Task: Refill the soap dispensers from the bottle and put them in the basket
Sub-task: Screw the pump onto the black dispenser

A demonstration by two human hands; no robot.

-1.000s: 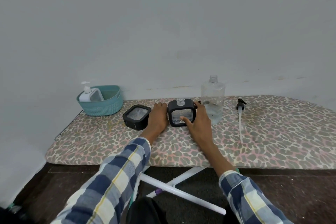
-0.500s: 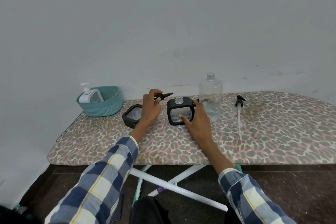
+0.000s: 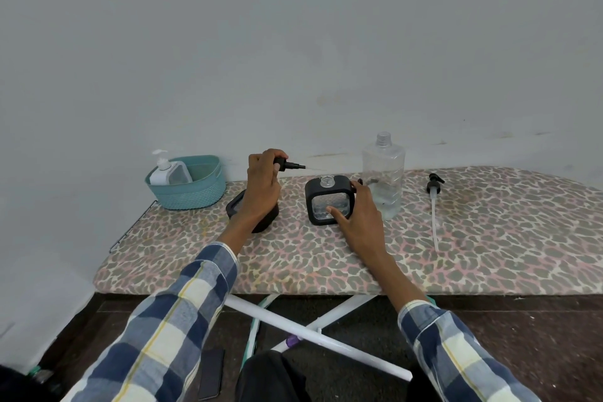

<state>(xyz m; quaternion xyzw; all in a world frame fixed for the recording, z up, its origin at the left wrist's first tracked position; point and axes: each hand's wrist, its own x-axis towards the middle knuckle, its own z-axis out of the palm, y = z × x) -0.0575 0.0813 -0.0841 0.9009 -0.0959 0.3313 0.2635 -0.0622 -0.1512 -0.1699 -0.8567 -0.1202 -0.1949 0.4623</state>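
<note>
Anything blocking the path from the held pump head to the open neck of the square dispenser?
Nothing visible. The left hand holds the pump head up and left of the square dispenser; its neck is uncapped, steadied by the right hand.

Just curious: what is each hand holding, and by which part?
Left hand pinches the black pump by its head. Right hand holds the square dispenser by its right side.

Left hand raised, fingers curled round a pump head — right hand gripping a square dispenser.
</note>
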